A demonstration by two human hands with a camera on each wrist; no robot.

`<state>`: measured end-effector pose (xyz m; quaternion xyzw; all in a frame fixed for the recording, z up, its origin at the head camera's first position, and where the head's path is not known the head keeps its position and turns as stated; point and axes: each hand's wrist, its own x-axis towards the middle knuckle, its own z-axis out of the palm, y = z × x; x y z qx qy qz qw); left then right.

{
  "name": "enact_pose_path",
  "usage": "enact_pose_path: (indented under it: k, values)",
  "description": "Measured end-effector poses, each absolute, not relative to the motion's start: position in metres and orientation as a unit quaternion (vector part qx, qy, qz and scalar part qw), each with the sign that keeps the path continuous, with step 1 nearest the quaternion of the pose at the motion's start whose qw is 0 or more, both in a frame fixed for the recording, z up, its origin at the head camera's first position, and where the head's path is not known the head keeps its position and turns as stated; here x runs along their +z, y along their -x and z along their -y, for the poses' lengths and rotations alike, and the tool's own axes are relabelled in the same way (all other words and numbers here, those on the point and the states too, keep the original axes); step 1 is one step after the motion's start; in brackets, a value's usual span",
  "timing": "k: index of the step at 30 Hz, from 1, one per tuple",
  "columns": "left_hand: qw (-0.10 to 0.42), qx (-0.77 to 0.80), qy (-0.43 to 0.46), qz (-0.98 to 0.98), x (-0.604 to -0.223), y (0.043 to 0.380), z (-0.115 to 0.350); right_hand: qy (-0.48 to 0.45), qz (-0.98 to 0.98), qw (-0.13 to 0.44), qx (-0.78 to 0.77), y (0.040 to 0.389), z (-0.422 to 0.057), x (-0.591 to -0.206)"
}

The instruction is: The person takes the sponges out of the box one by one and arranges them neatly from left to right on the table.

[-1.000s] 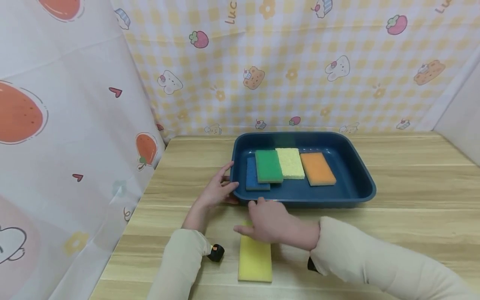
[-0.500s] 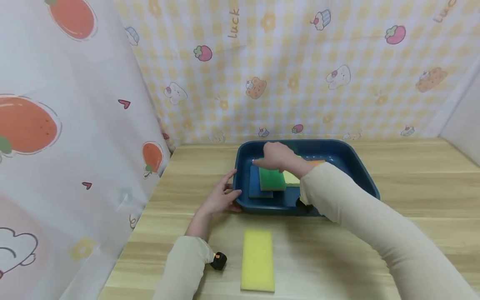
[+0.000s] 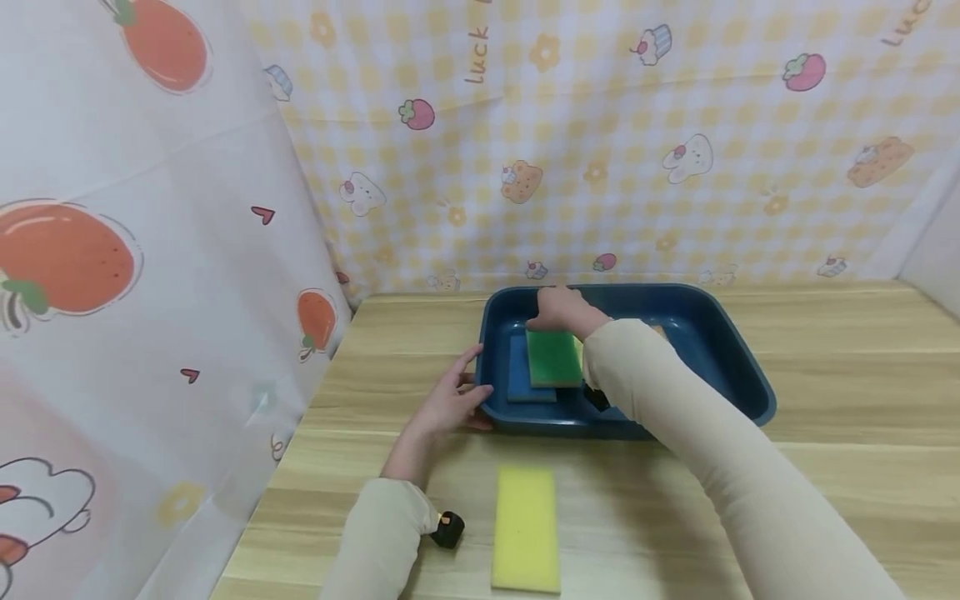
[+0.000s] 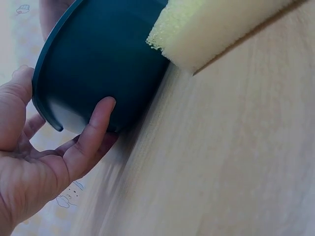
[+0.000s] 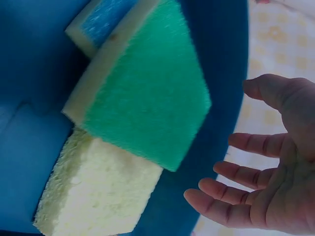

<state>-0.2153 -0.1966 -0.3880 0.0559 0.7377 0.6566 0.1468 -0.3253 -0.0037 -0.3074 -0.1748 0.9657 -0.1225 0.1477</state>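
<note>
My left hand (image 3: pixel 448 406) holds the near left corner of the dark blue tray (image 3: pixel 750 367), with thumb at the rim and fingers against its outer wall. In the right wrist view, my right hand (image 5: pixel 275 162) is at the tray's far side, fingers extended and apart, beside a green-topped sponge (image 5: pixel 147 93). That sponge lies partly over a blue sponge (image 3: pixel 528 375) and beside a pale yellow sponge (image 5: pixel 103 187). An orange sponge (image 3: pixel 660 331) is mostly hidden behind the right sleeve. A long yellow sponge (image 3: pixel 525 529) lies on the table in front of the tray.
The wood-grain table (image 3: pixel 847 367) extends on both sides of the tray. Behind it hangs a checked, patterned cloth (image 3: pixel 600 133), with another printed cloth (image 3: pixel 195 333) along the left. A black wrist device (image 3: pixel 447 530) shows at the left cuff.
My right hand has moved from above the long yellow sponge up and over the tray to its far side. The left hand stays at the tray corner. The head view has shifted slightly.
</note>
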Motion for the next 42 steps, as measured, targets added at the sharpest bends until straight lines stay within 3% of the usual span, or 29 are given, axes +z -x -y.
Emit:
enact_pose_path:
  k: [17,27,42]
  values:
    - [0.166,0.665,-0.062,-0.725,-0.369,0.204,0.189,0.163,-0.958,0.203,-0.118,0.326,0.004,-0.335]
    - [0.156,0.67,-0.051,-0.724,-0.392,0.217,0.193,0.162,-0.962,0.194,-0.103,0.328,0.004,-0.333]
    - [0.142,0.666,-0.041,-0.731,-0.392,0.216,0.195,0.143,-0.971,0.161,-0.104,0.321,0.003,-0.318]
